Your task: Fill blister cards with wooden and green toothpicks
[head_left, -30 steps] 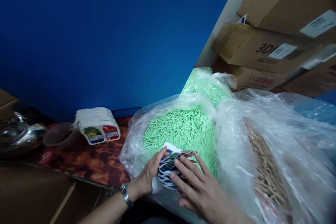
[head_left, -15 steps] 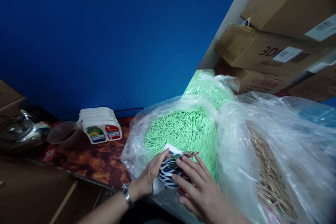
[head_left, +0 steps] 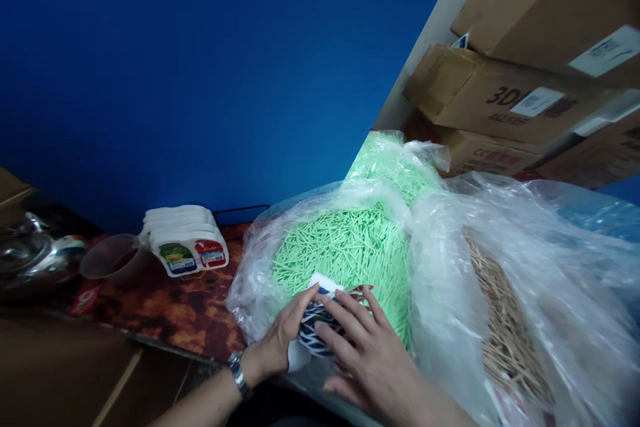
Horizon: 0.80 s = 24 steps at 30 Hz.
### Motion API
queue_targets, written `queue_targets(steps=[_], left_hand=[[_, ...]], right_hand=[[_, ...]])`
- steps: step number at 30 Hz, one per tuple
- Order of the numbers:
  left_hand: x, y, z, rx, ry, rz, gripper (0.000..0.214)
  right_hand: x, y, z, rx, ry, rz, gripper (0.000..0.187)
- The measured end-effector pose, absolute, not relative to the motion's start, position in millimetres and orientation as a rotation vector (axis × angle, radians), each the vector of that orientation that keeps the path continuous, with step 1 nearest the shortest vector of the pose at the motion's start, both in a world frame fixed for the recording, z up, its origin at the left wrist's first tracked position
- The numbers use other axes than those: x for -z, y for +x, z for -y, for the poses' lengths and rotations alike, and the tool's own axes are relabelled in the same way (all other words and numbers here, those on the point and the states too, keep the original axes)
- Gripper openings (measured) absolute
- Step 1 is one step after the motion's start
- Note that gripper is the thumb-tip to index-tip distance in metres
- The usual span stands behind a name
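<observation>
My left hand (head_left: 283, 335), a metal watch on its wrist, is curled round the left side of a small packet printed in blue and white (head_left: 316, 320). My right hand (head_left: 367, 353) lies over the packet from the right, fingers stretched out and pressing on it. The packet rests at the near edge of a clear plastic bag (head_left: 255, 273) heaped with green sticks (head_left: 350, 247).
A second clear bag (head_left: 525, 267) of plain wooden sticks (head_left: 505, 327) lies to the right. Cardboard boxes (head_left: 500, 93) are stacked behind. On the brown table (head_left: 175, 307) stand white packs with labels (head_left: 187, 240), a plastic cup (head_left: 113, 259) and a steel kettle (head_left: 30, 260). A blue wall is behind.
My right hand has slid a little to the left over the packet and now covers more of it. The left hand keeps its hold.
</observation>
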State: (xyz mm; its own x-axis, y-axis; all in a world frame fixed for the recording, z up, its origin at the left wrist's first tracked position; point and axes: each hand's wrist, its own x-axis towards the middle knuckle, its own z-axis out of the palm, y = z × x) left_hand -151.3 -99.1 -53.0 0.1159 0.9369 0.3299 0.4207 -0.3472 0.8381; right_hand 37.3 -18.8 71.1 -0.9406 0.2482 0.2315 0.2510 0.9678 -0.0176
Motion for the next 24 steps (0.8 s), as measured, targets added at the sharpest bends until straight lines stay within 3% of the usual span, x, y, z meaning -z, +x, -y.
queue_targets(steps=[5, 11, 13, 16, 19, 22, 24], left_hand=[[51.7, -150.4, 95.3, -1.221, 1.72, -1.341, 0.099], [53.2, -146.8, 91.6, -1.253, 1.652, -1.382, 0.098], [52.1, -143.1, 90.4, -1.268, 1.603, -1.413, 0.094], [49.0, -137.5, 88.1, -1.291, 1.524, -1.456, 0.092], [44.3, -137.2, 86.9, -1.278, 1.501, -1.5, 0.092], [42.2, -143.0, 86.4, -1.258, 1.64, -1.517, 0.069], [44.7, -145.4, 80.9, -1.262, 1.763, -1.518, 0.048]], right_hand=[[-90.8, 61.8, -5.0, -0.042, -0.516, 2.914, 0.097], [-85.1, 46.9, -9.6, -0.1, -0.624, 3.025, 0.123], [-80.5, 37.1, -6.0, -0.088, -0.698, 3.031, 0.116], [-73.5, 28.6, -0.7, -0.003, -0.817, 3.018, 0.092], [-67.1, 24.8, 2.5, -0.017, -0.885, 3.035, 0.086], [-61.7, 20.1, 4.8, -0.05, -0.931, 3.034, 0.086], [-60.6, 16.6, 6.0, -0.001, -0.956, 3.023, 0.075]])
